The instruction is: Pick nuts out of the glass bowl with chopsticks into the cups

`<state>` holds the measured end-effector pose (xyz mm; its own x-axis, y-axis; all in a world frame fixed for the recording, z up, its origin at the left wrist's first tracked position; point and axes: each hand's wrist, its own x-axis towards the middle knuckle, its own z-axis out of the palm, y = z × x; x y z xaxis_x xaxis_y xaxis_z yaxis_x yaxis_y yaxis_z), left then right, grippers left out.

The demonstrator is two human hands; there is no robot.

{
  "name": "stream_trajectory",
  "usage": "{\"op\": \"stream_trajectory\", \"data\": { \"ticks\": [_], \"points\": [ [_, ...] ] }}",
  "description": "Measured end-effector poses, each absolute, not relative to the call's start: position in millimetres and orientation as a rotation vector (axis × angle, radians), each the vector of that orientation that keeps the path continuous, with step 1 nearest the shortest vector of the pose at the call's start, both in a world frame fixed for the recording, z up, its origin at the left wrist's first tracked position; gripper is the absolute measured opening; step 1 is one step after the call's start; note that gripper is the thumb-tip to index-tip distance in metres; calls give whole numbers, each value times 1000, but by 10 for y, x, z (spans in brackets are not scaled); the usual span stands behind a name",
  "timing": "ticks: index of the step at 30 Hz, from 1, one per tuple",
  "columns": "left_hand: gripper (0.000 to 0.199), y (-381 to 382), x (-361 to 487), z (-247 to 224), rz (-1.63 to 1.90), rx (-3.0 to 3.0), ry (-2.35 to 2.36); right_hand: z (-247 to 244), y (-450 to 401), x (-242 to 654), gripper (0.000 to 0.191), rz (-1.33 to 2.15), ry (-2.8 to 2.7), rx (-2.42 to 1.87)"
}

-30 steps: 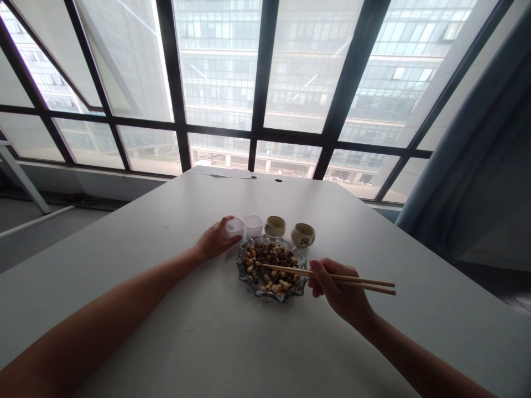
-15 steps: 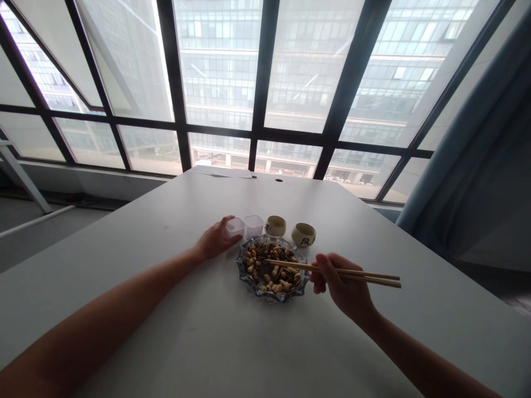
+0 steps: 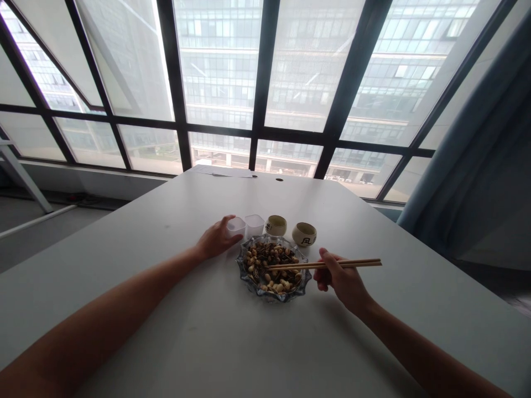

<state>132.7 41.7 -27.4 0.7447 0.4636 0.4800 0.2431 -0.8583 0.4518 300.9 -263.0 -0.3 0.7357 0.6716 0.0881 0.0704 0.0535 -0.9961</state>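
Note:
My right hand [image 3: 341,279] grips a pair of wooden chopsticks [image 3: 357,263], held nearly level, their tips over the nuts in a scalloped glass bowl [image 3: 244,276]. Peanuts [image 3: 280,286] in shells lie toward the near side, with dark striped seeds [image 3: 269,253] and brown nuts behind. Whether the tips pinch anything is too small to tell. My left hand [image 3: 218,239] is wrapped round the left side of a small translucent plastic cup [image 3: 236,226], thumb and fingers on it. A second translucent cup [image 3: 254,224] stands right beside that one.
Two cream ceramic cups, one [image 3: 276,225] behind the bowl and another [image 3: 304,234] with dark characters to its right, stand on the white table [image 3: 186,326]. Paper sheets [image 3: 222,171] lie at the far edge, before large windows. A blue curtain [image 3: 452,166] hangs at right.
The chopsticks have come closer together, and their tips have shifted slightly toward me in the bowl. My right hand has turned a little. My left hand stays on the plastic cup.

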Motion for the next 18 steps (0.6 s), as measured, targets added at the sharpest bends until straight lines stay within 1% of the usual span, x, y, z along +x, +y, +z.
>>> {"op": "stream_trajectory", "data": {
  "ticks": [5, 11, 14, 18],
  "points": [
    [71, 410, 1328, -267, 818, 2592, 554, 40, -2627, 2980, 58, 523, -666, -1423],
    [70, 410, 1322, -272, 814, 2593, 544, 168, -2667, 2924, 58, 301, -725, -1409],
    [70, 419, 1325, -284, 822, 2591, 540, 236, -2734, 2866, 57, 220, -929, -1502],
    [70, 419, 1329, -285, 828, 2593, 543, 296, -2816, 2786, 48, 134, -1381, -1542]
  ]
}}
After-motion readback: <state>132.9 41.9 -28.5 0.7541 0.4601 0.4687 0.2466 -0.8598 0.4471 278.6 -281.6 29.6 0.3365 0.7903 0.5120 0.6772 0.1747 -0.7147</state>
